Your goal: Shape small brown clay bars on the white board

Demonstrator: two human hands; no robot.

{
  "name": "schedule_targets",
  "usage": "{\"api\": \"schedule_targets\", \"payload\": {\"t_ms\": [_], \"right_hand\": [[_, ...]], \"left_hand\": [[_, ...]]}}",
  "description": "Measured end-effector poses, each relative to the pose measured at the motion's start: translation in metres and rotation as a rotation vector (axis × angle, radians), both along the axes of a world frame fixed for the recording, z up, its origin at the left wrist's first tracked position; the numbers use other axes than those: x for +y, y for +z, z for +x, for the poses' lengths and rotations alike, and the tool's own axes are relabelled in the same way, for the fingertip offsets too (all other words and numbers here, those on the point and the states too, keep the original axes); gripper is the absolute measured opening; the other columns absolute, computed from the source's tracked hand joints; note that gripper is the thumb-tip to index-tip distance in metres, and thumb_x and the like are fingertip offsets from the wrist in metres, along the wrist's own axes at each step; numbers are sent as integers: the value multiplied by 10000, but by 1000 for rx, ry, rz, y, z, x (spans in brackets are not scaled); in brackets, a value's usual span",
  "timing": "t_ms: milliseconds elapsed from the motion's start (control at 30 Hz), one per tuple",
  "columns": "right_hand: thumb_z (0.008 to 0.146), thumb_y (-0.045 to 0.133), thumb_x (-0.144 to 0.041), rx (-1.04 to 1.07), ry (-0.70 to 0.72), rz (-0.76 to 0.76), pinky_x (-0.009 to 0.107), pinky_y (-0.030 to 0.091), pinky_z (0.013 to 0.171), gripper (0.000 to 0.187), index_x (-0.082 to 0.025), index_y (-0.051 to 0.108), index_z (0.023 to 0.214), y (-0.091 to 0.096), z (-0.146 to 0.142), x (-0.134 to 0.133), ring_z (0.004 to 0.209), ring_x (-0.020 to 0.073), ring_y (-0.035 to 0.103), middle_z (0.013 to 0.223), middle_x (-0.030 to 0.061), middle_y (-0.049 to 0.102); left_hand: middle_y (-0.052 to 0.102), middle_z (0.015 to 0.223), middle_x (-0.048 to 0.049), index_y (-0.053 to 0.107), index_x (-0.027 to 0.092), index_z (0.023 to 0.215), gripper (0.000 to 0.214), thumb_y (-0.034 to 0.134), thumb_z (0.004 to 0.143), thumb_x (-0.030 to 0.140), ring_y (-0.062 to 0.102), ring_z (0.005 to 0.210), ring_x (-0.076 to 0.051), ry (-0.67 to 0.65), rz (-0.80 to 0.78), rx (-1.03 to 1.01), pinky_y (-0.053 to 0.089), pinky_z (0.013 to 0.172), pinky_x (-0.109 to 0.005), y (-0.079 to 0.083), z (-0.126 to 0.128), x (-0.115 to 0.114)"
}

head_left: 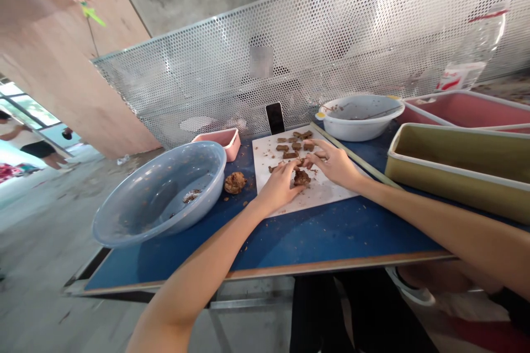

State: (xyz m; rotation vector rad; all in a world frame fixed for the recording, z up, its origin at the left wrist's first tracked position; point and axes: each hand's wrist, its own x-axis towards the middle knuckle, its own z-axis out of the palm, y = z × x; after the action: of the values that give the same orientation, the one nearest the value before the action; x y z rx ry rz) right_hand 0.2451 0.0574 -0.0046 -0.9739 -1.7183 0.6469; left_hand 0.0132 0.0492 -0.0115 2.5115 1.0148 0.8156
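Both my hands rest on a white cutting board (327, 190) on the blue table (331, 231). My left hand (280, 183) and my right hand (336, 164) pinch together at a small brown piece (305, 162) between their fingertips. A brown lump (302, 178) lies on the board just below the fingers. Several small brown shaped pieces (295, 144) lie in rows at the board's far end. A bigger brown lump (235, 182) sits on the table left of the board.
A large blue basin (157, 193) overhangs the table's left edge. A small pink tray (226, 140), a phone (275, 118) leaning on the perforated metal screen, a white bowl (360, 116), an olive tray (459, 162) and a pink tray (467, 110) stand around. A person is far left.
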Motion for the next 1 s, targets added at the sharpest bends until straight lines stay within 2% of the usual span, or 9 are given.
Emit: {"api": "schedule_targets", "payload": {"t_ms": [200,400,533,667,767,867,1000], "right_hand": [[1073,546,-431,74,149,12,626,621,1082,554,-317,428,1603,-12,2,8,1013,309,807,1042,52,833],[978,573,-251,78,195,41,625,596,1113,652,-306,373,1596,-14,5,7,1182,311,782,1204,74,817],[968,581,-233,73,189,45,620,594,1116,648,-305,377,1579,-11,4,4,1202,313,776,1224,80,815],[929,590,-203,70,213,44,615,595,1096,690,-302,370,1575,-10,3,2,1190,317,776,1228,84,815],[860,588,-165,88,244,39,629,579,1097,752,-293,372,1569,-10,3,1,1235,329,760,1245,88,815],[819,601,-174,215,302,-61,656,545,1141,770,-287,384,1549,-7,1,1,1276,335,752,1245,88,820],[763,639,-219,468,351,-291,688,509,1193,735,-276,447,1470,-3,0,3,1221,335,786,1168,75,849]], "left_hand": [[645,1461,-188,468,225,1575,773,866,926,355,583,1424,-406,14,-20,-36,467,1227,-604,-1,0,-2],[633,1518,-172,480,255,1575,748,851,936,371,570,1459,-394,-17,-47,-111,442,1255,-600,1,0,-4],[632,1515,-173,506,246,1541,725,862,920,358,574,1446,-396,-21,-47,-137,443,1252,-605,1,0,-3],[643,1455,-171,585,239,1435,607,860,926,423,563,1430,-411,-37,-5,-80,463,1226,-609,3,0,-4],[653,1378,-167,642,214,1353,451,758,1002,473,572,1394,-387,-61,71,-4,475,1222,-584,8,1,-8],[628,1401,-169,659,209,1410,388,584,1089,413,547,1412,-365,-62,176,45,450,1254,-571,15,1,-12],[591,1523,-192,635,198,1524,483,550,1071,346,466,1502,-420,-75,245,107,348,1305,-639,23,-3,-9]]}}
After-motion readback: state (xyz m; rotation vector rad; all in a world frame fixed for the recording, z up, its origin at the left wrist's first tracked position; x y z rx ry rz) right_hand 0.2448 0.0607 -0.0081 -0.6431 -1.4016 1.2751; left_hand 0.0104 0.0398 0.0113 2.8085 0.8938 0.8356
